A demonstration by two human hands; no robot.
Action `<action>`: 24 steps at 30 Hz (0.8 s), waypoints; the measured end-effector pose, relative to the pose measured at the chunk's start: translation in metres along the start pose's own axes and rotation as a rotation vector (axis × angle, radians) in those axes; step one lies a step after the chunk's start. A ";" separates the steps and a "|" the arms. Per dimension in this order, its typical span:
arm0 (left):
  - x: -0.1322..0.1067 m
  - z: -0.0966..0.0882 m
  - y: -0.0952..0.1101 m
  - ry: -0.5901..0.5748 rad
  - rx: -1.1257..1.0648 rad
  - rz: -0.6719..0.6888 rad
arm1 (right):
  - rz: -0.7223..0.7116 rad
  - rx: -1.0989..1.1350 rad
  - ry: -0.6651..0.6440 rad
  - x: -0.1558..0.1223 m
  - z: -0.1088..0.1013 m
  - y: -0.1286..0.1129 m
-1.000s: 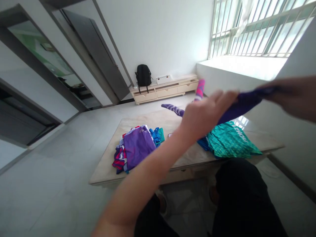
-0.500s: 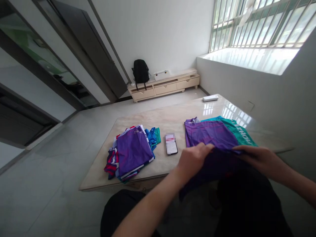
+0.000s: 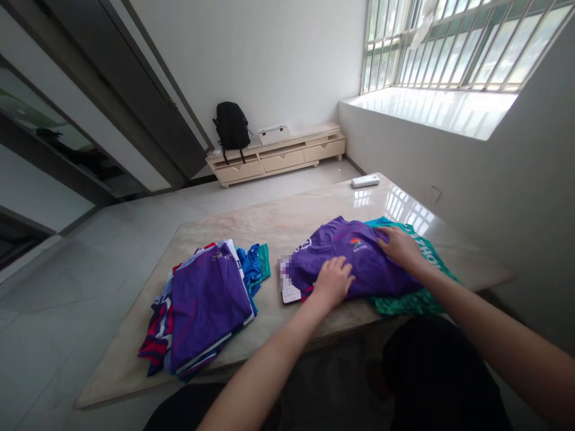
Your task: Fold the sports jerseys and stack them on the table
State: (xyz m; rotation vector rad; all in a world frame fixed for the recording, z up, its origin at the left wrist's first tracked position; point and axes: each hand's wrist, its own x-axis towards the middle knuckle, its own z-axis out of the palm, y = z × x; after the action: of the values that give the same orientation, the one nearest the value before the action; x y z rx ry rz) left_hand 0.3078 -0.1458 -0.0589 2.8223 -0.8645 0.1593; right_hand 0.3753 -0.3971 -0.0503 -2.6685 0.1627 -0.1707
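A purple jersey (image 3: 332, 251) with a small coloured emblem lies folded over on the table, partly on top of a green jersey (image 3: 431, 248) with white letters. My left hand (image 3: 333, 281) rests on the purple jersey's near side, its fingers spread. On the upper right part of the same jersey is my right hand (image 3: 399, 246), fingers apart against the cloth. A phone (image 3: 291, 290) lies beside the jersey's left edge, which partly covers it. To the left sits a pile of folded jerseys with a purple jersey (image 3: 209, 305) on top.
The marble-look table (image 3: 233, 224) reaches away from me, with a white oblong object (image 3: 365, 181) at its far corner. Beyond, a low cabinet (image 3: 281, 160) stands by the wall, bearing a black backpack (image 3: 232, 126) and a white box (image 3: 273, 134). A barred window (image 3: 449, 54) is at right.
The purple jersey has gone from hanging over the table's front edge to lying on the table, farther left and against the phone. Both hands have loosened from its edge. The view has shifted right.
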 end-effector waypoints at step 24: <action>-0.068 -0.004 0.032 0.218 0.042 -0.054 | 0.649 1.096 -0.278 -0.099 -0.008 0.013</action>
State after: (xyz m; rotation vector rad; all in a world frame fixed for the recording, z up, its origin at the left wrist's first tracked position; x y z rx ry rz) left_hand 0.2332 -0.1342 -0.0606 2.7950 -0.7442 0.4730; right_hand 0.2758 -0.3981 -0.0587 -1.4333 0.6195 0.2564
